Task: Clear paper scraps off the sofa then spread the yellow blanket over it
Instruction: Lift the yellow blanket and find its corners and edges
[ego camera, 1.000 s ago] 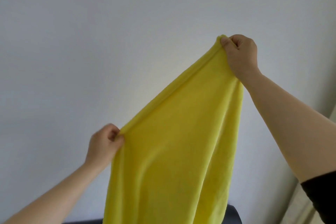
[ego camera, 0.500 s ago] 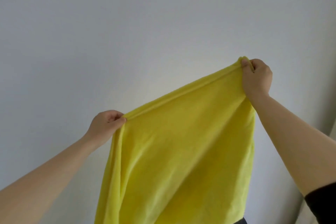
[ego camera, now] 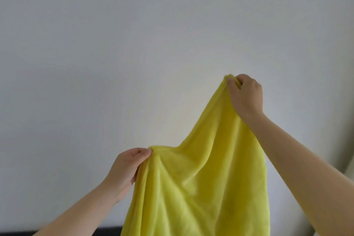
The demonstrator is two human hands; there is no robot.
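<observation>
Yellow blanket (ego camera: pixel 206 168) hangs in front of us against the plain wall (ego camera: pixel 134 44), held up by its top edge, and that edge has gone slack compared with half a second ago. Back then we had it stretched into a nearly straight line between our hands; now the left hand (ego camera: pixel 126 168) has come in toward the middle and dropped lower, while the right hand (ego camera: pixel 245 96) stays high and to the right, so the cloth sags in a curve between them and folds gather below. The left hand pinches the fabric between thumb and fingers at the lower peak, and the right hand is closed in a fist around the bunched corner at the upper peak. Both grips look firm, with nothing slipping out. We judge that we are regathering or shifting along the edge, probably hunting for a proper corner, not yet casting the blanket out. Only a thin dark strip at the bottom left hints at the sofa (ego camera: pixel 107 231), so we cannot tell from here whether the paper scraps are gone. For the spread to work, we would need the hands well apart again and the edge taut before lowering it; with the cloth bunched like this it would likely land in a heap.
</observation>
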